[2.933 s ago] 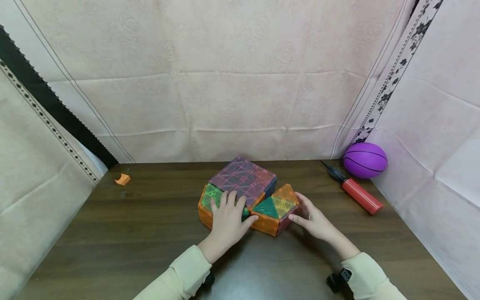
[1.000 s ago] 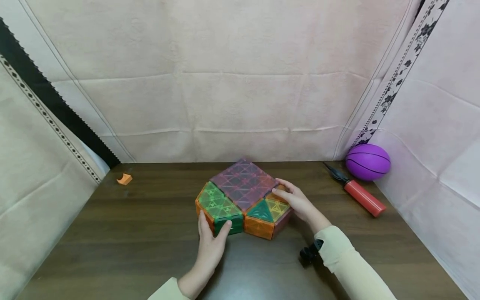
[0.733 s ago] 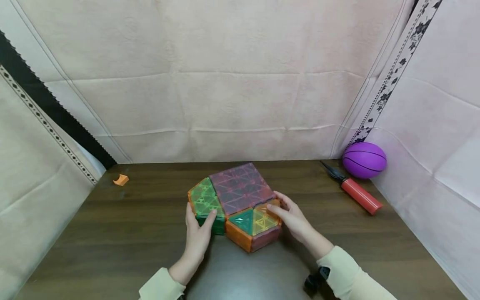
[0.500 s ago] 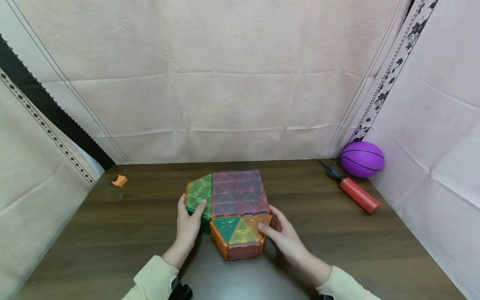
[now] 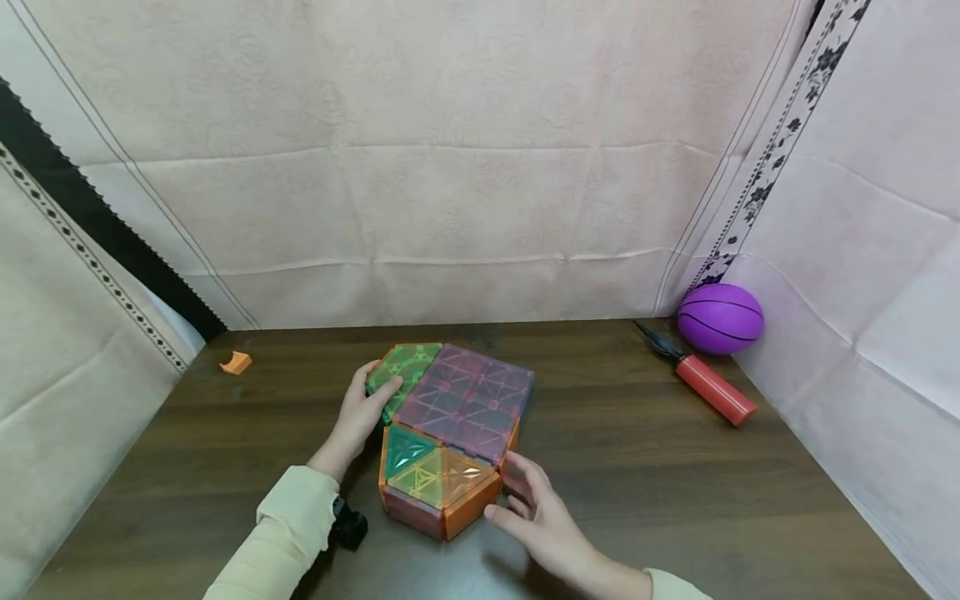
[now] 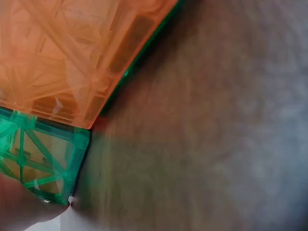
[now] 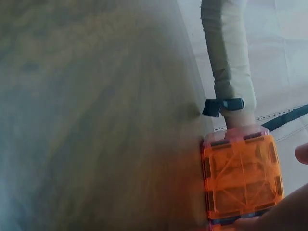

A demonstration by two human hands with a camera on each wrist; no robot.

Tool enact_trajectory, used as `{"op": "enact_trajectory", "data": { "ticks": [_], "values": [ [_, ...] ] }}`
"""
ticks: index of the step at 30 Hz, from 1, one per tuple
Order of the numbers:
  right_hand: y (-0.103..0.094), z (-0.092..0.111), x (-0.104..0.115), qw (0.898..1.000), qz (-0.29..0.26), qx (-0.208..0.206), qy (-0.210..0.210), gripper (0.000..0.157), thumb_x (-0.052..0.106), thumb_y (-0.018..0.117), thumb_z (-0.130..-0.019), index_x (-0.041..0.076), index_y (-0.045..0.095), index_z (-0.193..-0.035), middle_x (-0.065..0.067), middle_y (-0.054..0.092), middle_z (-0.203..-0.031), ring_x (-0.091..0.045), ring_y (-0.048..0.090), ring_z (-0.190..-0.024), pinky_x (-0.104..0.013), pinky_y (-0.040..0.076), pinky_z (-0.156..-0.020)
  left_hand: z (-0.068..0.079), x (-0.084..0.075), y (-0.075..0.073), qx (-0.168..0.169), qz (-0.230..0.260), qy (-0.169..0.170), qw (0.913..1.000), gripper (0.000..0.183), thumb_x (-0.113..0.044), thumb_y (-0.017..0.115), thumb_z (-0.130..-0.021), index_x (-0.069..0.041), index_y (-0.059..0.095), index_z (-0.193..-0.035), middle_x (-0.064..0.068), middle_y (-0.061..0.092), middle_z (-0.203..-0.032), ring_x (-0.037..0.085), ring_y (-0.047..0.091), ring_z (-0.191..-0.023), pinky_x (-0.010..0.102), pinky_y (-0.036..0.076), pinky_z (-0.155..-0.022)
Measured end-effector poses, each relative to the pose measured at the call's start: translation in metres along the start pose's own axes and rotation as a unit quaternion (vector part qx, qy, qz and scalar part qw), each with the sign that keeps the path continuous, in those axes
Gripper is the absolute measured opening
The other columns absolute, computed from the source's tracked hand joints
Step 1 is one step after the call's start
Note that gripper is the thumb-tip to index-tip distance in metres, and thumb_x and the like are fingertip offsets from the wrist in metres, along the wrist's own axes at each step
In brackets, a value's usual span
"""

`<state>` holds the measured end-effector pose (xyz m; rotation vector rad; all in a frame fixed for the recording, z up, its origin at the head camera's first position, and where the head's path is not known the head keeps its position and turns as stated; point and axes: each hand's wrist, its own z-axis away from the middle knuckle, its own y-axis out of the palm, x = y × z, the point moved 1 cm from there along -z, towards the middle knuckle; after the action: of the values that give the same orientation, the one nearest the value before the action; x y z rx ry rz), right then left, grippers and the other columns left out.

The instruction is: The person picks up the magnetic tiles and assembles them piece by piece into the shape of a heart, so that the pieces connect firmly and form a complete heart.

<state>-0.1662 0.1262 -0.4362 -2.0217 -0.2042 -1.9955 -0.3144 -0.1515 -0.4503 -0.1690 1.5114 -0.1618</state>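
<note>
In the head view a block built of translucent magnetic tiles (image 5: 465, 400) rests on the table. Its top has purple squares, a green section on the left and teal, yellow and orange triangles at the front. My left hand (image 5: 356, 417) holds the green section, thumb on top and fingers round the outer side. Beside the front right side is my right hand (image 5: 536, 517), fingers loosely bent, fingertips at the orange wall. The right wrist view shows an orange tile (image 7: 243, 178) with a fingertip at its edge; the left wrist view shows a green tile (image 6: 41, 159) near a blurred finger.
A purple ball (image 5: 720, 319) sits at the table's back right corner. Near it lies a pump with a red barrel (image 5: 716, 390) and a black tip. A small orange piece (image 5: 236, 362) lies at the back left. Pale cloth walls (image 5: 450, 208) enclose the table.
The tile block has been turned clockwise and its front has swung to the left and nearer. My left hand went from its top to the green side; my right hand moved along to the front right.
</note>
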Motion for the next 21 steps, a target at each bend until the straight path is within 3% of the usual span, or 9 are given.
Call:
{"op": "enact_trajectory", "data": {
  "ticks": [5, 11, 15, 18, 19, 21],
  "values": [
    [-0.013, -0.018, 0.002, 0.995, 0.038, -0.086, -0.013, 0.070, 0.014, 0.071, -0.085, -0.002, 0.033, -0.142, -0.025, 0.036, -0.144, -0.045, 0.042, -0.127, -0.053, 0.041, -0.100, 0.018, -0.004, 0.001, -0.032, 0.017, 0.006, 0.9993, 0.081, -0.045, 0.055, -0.096, -0.012, 0.009, -0.155, 0.017, 0.011, -0.159, 0.035, 0.010, -0.146, 0.055, 0.017, -0.114],
    [-0.052, -0.069, 0.007, 0.988, 0.089, -0.126, -0.022, 0.069, 0.023, 0.069, -0.090, -0.002, 0.031, -0.143, -0.024, 0.036, -0.144, -0.042, 0.036, -0.133, -0.054, 0.033, -0.107, 0.068, -0.015, 0.016, -0.127, 0.108, -0.012, 0.9859, 0.081, -0.040, 0.054, -0.097, -0.007, 0.008, -0.155, 0.019, 0.012, -0.158, 0.036, 0.015, -0.145, 0.051, 0.017, -0.116],
    [-0.074, -0.103, 0.000, 0.985, 0.121, -0.125, -0.001, 0.070, 0.035, 0.064, -0.093, 0.001, 0.032, -0.145, -0.023, 0.037, -0.146, -0.039, 0.034, -0.136, -0.053, 0.031, -0.109, 0.108, -0.017, 0.038, -0.159, 0.127, -0.028, 0.9788, 0.079, -0.037, 0.054, -0.098, -0.003, 0.010, -0.154, 0.024, 0.010, -0.158, 0.040, 0.011, -0.144, 0.053, 0.013, -0.115],
    [-0.082, -0.123, -0.008, 0.987, 0.120, -0.103, 0.014, 0.071, 0.041, 0.061, -0.094, 0.004, 0.032, -0.147, -0.021, 0.038, -0.147, -0.038, 0.035, -0.136, -0.052, 0.032, -0.109, 0.131, -0.015, 0.055, -0.159, 0.126, -0.045, 0.9781, 0.079, -0.038, 0.053, -0.099, -0.001, 0.009, -0.153, 0.027, 0.008, -0.157, 0.043, 0.008, -0.143, 0.059, 0.012, -0.113],
    [-0.083, -0.128, -0.010, 0.988, 0.119, -0.095, 0.018, 0.071, 0.042, 0.060, -0.094, 0.005, 0.032, -0.147, -0.021, 0.038, -0.147, -0.037, 0.036, -0.136, -0.053, 0.032, -0.109, 0.136, -0.014, 0.060, -0.159, 0.130, -0.050, 0.9774, 0.080, -0.039, 0.053, -0.099, -0.001, 0.009, -0.153, 0.027, 0.009, -0.156, 0.043, 0.012, -0.142, 0.059, 0.014, -0.112],
    [-0.081, -0.136, -0.013, 0.990, 0.122, -0.073, 0.023, 0.069, 0.042, 0.060, -0.094, 0.006, 0.034, -0.147, -0.020, 0.040, -0.145, -0.037, 0.039, -0.133, -0.053, 0.032, -0.108, 0.143, -0.012, 0.069, -0.162, 0.144, -0.051, 0.9750, 0.076, -0.039, 0.051, -0.099, -0.001, 0.012, -0.152, 0.027, 0.020, -0.152, 0.040, 0.025, -0.137, 0.047, 0.029, -0.110]
  ]
}}
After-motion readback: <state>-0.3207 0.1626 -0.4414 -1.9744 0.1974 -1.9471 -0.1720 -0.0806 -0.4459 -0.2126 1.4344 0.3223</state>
